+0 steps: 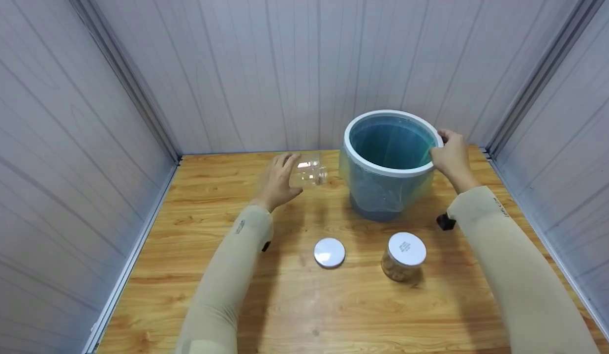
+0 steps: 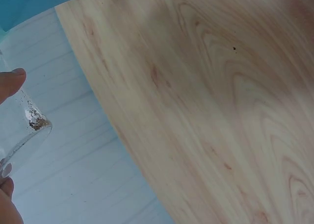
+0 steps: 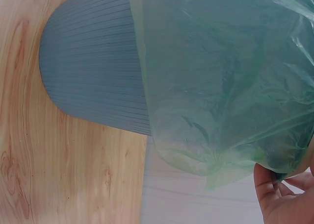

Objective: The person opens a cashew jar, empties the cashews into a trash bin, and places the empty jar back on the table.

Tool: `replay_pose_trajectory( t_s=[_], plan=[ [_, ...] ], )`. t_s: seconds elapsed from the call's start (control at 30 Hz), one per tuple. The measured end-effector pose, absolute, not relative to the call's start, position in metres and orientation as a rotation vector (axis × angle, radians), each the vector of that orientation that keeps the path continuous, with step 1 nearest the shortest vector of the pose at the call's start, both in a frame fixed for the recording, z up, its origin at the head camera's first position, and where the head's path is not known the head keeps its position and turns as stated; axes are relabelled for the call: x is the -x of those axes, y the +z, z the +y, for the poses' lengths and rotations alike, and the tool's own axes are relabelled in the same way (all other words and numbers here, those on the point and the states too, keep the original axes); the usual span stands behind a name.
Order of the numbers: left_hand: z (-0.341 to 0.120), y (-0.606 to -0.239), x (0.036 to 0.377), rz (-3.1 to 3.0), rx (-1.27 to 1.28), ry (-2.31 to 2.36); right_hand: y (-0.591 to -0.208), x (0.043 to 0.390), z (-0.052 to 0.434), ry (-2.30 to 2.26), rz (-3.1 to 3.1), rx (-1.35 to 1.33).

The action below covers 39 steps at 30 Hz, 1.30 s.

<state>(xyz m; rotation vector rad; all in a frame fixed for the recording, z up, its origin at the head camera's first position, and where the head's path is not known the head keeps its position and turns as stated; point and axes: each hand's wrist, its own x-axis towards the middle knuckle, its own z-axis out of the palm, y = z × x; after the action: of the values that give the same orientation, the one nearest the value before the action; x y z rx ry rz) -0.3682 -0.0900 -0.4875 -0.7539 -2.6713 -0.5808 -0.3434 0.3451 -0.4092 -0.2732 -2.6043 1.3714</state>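
Left hand: our left hand (image 1: 280, 179) grips a clear jar (image 1: 310, 173), fingers curled round it — the jar lies on its side above the desk (image 1: 304, 305), its mouth toward the bin (image 1: 389, 164).
Jar up close: in the left wrist view we see a thumb tip (image 2: 11, 82) on the glass and a few brown crumbs stuck near the jar's edge (image 2: 35, 121).
Right hand: our right hand (image 1: 451, 156) clasps the bin's white rim on its right side, fingers closed over the rim.
Bin: it stands near the desk's far edge, right of the middle, lined with a green bag (image 3: 225, 82) that folds over the outside; in the right wrist view we see our fingers (image 3: 274, 194) at the bag's lower fold.
Lid: a white lid (image 1: 329, 252) lies flat near the desk's middle, well apart from the jar.
Second jar: a capped jar (image 1: 404, 256) with brown contents stands just right of the lid — nearer us than the bin.
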Motion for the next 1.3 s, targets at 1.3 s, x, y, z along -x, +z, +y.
replay_pose_trajectory(
  t_s=[1.3],
  plan=[
    [-0.070,-0.536,0.351,-2.737,0.481,-1.133,-0.408,0.341,0.345,1.354,-2.592,0.267]
  ],
)
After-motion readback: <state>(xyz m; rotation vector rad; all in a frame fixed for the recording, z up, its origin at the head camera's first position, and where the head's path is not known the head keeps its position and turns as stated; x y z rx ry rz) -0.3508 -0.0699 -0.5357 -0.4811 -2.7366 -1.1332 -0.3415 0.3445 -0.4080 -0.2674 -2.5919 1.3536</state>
